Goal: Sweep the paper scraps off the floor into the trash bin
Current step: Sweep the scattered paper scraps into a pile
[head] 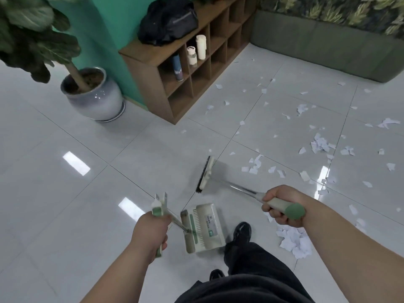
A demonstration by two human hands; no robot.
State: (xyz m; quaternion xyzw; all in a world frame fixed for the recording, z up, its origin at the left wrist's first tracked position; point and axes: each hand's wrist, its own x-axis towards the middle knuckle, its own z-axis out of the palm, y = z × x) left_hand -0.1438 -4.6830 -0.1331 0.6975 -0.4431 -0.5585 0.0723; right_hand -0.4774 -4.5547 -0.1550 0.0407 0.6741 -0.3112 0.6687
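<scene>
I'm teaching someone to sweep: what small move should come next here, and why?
Probably swing the broom right, past the nearest paper scraps, to pull them toward the dustpan. The right hand grips the broom, the left hand holds the dustpan, and the broom's head sits left of the scraps.

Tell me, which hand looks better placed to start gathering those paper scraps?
The right hand: it grips the broom, whose head is close to the paper scraps. The left hand holds only the dustpan, away from most scraps.

White paper scraps on pale grey glossy floor; cream-and-green dustpan.
</scene>
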